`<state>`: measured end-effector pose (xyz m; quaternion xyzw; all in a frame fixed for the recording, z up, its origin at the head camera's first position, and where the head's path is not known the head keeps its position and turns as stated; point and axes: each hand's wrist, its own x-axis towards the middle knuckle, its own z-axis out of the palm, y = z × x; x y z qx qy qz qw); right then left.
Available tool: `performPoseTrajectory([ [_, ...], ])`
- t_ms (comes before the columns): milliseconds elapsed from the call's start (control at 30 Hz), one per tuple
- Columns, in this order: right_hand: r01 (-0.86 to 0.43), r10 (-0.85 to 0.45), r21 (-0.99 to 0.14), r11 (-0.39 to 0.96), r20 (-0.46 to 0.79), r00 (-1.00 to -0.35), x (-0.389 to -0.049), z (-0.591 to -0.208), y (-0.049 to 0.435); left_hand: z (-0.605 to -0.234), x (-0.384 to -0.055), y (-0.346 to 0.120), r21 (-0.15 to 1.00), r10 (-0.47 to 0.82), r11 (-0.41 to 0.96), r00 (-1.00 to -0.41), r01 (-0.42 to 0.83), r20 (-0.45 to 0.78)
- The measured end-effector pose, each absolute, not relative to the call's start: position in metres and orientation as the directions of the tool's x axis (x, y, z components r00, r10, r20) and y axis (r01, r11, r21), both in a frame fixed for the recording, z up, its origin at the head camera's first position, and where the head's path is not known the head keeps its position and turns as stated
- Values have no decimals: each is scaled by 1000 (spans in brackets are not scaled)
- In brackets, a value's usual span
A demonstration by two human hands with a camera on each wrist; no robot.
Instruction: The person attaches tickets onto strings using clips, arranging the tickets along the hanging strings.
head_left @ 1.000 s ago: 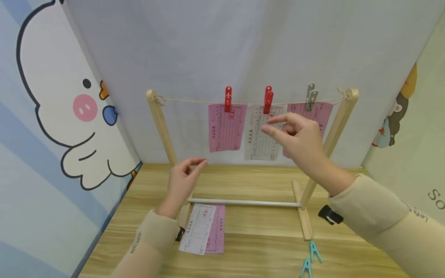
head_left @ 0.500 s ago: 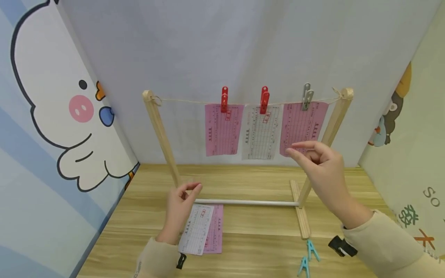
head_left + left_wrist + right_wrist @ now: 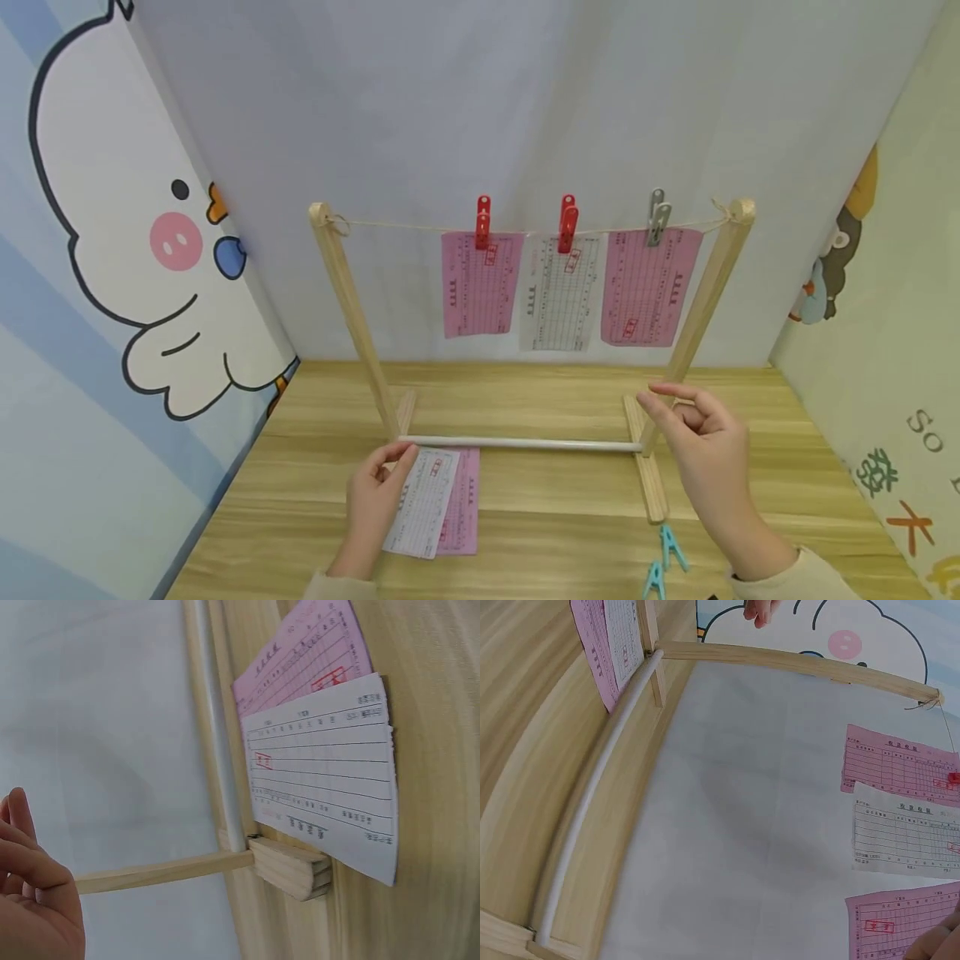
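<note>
My left hand (image 3: 373, 500) hovers at the left edge of a white printed slip (image 3: 431, 512), which overlaps a pink slip (image 3: 468, 517) on the table. The left wrist view shows those fingers loosely bent, away from the paper. Beside the rack's right post is my right hand (image 3: 708, 454), thumb and index finger apart with nothing between them. Above, a string (image 3: 405, 226) carries a pink slip (image 3: 480, 292) and a white slip (image 3: 558, 300), each under a red clip (image 3: 483, 223), plus another pink slip (image 3: 645, 292) held by a grey clip (image 3: 657, 218).
Two teal clothespins (image 3: 672, 547) lie near the table's front, right of centre. The wooden rack has a left post (image 3: 356, 325), a right post (image 3: 705, 308) and a white crossbar (image 3: 525, 444) low down. A pale cloth (image 3: 450, 108) hangs behind.
Both hands have come down: the right from in front of the hanging slips to beside the right post, the left from the left post to the slips on the table.
</note>
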<state>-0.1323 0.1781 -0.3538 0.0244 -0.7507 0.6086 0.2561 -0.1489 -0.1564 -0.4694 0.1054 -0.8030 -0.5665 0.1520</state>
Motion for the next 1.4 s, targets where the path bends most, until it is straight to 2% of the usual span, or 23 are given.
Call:
performPoseTrajectory([
  [233, -263, 358, -941, 211, 325, -875, -119, -379, 180, -485, -137, -160, 947, -369, 316, -927, -53, 71],
  [567, -208, 389, -938, 277, 307, -868, -100, -418, 188, -521, -118, -166, 950, -400, 254, -914, -179, -66],
  [967, 180, 519, -946, 270, -15, -855, -87, -465, 210, -549, -107, -167, 945, -427, 211, -893, -251, -142],
  [1100, 240, 547, -936, 259, -63, -835, -86, -482, 217, -553, -105, -170, 932, -426, 248, -894, -263, -139],
  [1400, 371, 541, -924, 96, -265, -798, -81, -503, 237, -566, -100, -177, 910, -388, 305, -909, -282, -152],
])
